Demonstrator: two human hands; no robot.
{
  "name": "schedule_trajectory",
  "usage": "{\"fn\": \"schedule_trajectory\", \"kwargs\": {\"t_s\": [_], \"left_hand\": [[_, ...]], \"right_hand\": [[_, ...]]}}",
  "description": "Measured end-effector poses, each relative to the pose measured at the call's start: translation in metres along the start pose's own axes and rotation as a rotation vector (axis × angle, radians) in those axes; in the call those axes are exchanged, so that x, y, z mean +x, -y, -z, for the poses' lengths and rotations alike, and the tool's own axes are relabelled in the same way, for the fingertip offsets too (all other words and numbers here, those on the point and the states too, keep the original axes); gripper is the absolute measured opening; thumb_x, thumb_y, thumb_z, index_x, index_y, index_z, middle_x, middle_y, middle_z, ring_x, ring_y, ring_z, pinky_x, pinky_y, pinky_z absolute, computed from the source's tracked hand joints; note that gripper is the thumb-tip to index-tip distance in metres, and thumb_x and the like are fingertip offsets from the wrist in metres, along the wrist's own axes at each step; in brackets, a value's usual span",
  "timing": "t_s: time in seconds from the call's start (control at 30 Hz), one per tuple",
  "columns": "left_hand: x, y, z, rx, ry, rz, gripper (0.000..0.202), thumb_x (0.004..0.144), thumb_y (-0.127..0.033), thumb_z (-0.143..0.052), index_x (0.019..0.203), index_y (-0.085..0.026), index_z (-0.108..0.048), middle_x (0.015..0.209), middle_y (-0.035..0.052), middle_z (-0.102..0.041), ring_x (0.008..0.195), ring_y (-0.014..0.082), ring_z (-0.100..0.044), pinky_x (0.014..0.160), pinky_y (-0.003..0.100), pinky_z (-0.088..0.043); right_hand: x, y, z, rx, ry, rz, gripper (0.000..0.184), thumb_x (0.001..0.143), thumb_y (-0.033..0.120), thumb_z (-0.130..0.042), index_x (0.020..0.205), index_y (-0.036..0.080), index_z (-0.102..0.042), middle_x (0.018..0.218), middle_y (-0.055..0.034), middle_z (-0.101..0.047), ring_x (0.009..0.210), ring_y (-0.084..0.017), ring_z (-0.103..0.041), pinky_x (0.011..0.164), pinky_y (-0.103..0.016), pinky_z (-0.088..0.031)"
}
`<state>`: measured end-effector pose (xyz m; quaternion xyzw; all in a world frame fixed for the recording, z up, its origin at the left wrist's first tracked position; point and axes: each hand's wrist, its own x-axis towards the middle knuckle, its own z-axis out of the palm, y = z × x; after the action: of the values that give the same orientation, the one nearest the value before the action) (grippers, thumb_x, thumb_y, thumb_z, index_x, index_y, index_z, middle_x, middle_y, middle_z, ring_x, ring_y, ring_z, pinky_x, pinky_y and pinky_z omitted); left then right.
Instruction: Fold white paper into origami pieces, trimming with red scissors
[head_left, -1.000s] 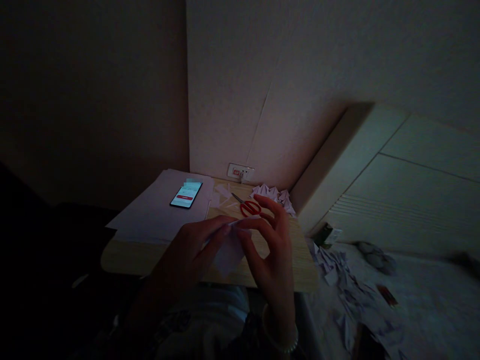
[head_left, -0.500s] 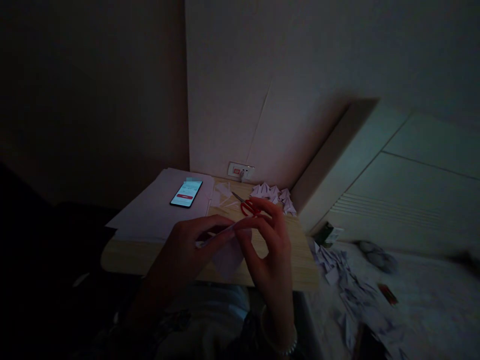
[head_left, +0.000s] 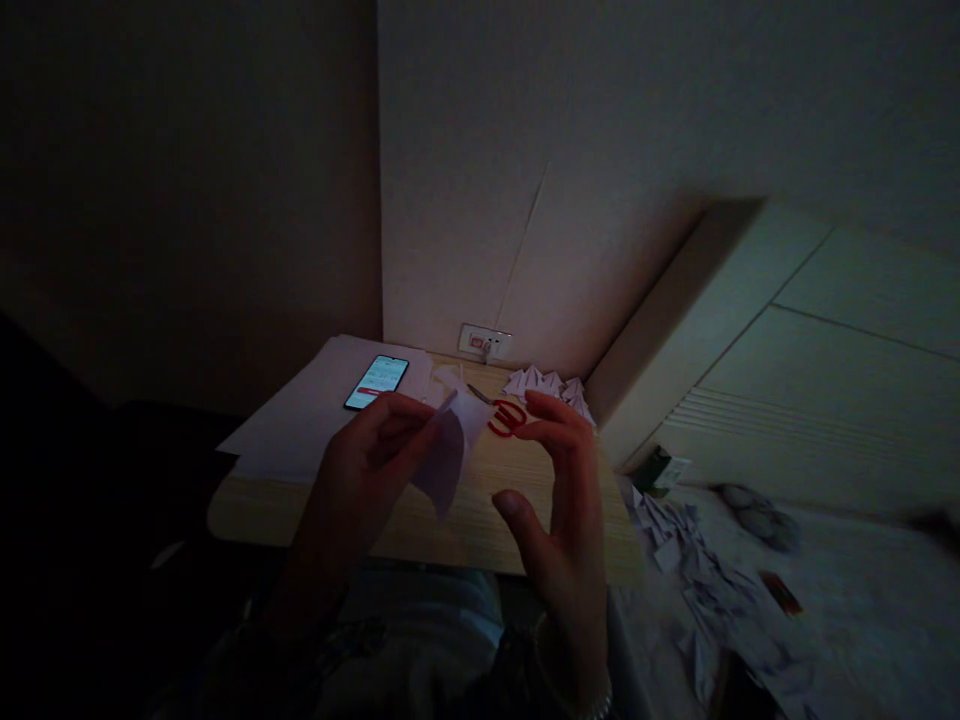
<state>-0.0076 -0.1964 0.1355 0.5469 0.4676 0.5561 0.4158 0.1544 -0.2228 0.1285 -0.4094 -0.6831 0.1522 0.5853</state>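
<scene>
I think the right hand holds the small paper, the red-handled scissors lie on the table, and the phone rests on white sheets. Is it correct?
Not quite: in the head view, the left hand holds the small paper; the right hand is open, apart from it. The scissors lie on the table and the phone on white sheets.

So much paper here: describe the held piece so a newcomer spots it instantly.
Below the wall outlet stands a wooden table. Over it, the left hand pinches a small piece of pale paper. Unlike the flat sheets under the phone and the folded paper pieces at the table's back, this one is hand-held.
</scene>
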Motion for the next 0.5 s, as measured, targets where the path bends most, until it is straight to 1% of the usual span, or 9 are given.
{"fn": "schedule_trajectory", "kwargs": {"t_s": [0.1, 0.17, 0.23, 0.3, 0.37, 0.43, 0.5], "left_hand": [[-0.001, -0.001, -0.003, -0.030, -0.089, -0.007, 0.014, 0.078, -0.033, -0.067, 0.075, -0.023, -0.056, 0.078, -0.0012, -0.073, 0.080, 0.0219, -0.071, 0.068, 0.030, -0.055], [-0.002, -0.002, -0.005, -0.064, -0.097, 0.006, 0.016, 0.077, -0.032, -0.067, 0.076, -0.023, -0.054, 0.077, -0.0019, -0.073, 0.078, 0.0209, -0.071, 0.066, 0.029, -0.054], [-0.002, -0.001, -0.007, -0.113, -0.059, 0.025, 0.017, 0.077, -0.031, -0.066, 0.078, -0.023, -0.051, 0.076, -0.0021, -0.073, 0.073, 0.0194, -0.070, 0.063, 0.028, -0.054], [-0.003, 0.000, -0.008, -0.159, -0.009, 0.028, 0.018, 0.076, -0.028, -0.066, 0.082, -0.023, -0.050, 0.076, -0.0023, -0.074, 0.070, 0.0180, -0.070, 0.062, 0.027, -0.054], [-0.002, 0.002, -0.008, -0.180, 0.038, 0.022, 0.020, 0.075, -0.026, -0.065, 0.089, -0.023, -0.051, 0.078, -0.0020, -0.074, 0.069, 0.0172, -0.070, 0.064, 0.027, -0.055], [-0.001, 0.003, -0.007, -0.200, 0.085, 0.017, 0.020, 0.078, -0.030, -0.064, 0.095, -0.024, -0.054, 0.081, -0.0005, -0.074, 0.072, 0.0174, -0.071, 0.067, 0.028, -0.056], [-0.001, 0.004, -0.006, -0.245, 0.132, 0.033, 0.019, 0.081, -0.034, -0.061, 0.097, -0.024, -0.058, 0.083, 0.0010, -0.074, 0.075, 0.0179, -0.071, 0.069, 0.028, -0.057]], "right_hand": [[0.000, 0.006, 0.001, -0.078, -0.002, 0.013, 0.029, 0.084, 0.037, -0.064, 0.110, 0.026, -0.054, 0.131, -0.0075, -0.049, 0.128, -0.028, -0.045, 0.107, -0.051, -0.037], [0.000, 0.009, -0.002, -0.137, 0.045, 0.031, 0.032, 0.083, 0.036, -0.067, 0.112, 0.026, -0.055, 0.131, -0.0074, -0.049, 0.127, -0.028, -0.045, 0.107, -0.050, -0.037], [0.001, 0.009, -0.006, -0.190, 0.088, 0.045, 0.032, 0.083, 0.033, -0.067, 0.113, 0.027, -0.057, 0.132, -0.0074, -0.048, 0.128, -0.028, -0.044, 0.107, -0.050, -0.037], [0.001, 0.007, -0.010, -0.225, 0.094, 0.059, 0.028, 0.084, 0.028, -0.065, 0.112, 0.027, -0.058, 0.134, -0.0073, -0.047, 0.128, -0.028, -0.044, 0.106, -0.051, -0.039], [0.001, 0.004, -0.011, -0.238, 0.089, 0.068, 0.026, 0.086, 0.023, -0.059, 0.111, 0.028, -0.058, 0.134, -0.0068, -0.046, 0.127, -0.028, -0.044, 0.105, -0.052, -0.039], [0.001, 0.002, -0.010, -0.241, 0.089, 0.069, 0.026, 0.086, 0.020, -0.055, 0.110, 0.028, -0.059, 0.134, -0.0063, -0.046, 0.127, -0.028, -0.045, 0.105, -0.052, -0.038], [0.002, 0.002, -0.008, -0.243, 0.097, 0.069, 0.026, 0.086, 0.019, -0.054, 0.110, 0.028, -0.059, 0.134, -0.0059, -0.046, 0.126, -0.027, -0.045, 0.106, -0.052, -0.038]]}}
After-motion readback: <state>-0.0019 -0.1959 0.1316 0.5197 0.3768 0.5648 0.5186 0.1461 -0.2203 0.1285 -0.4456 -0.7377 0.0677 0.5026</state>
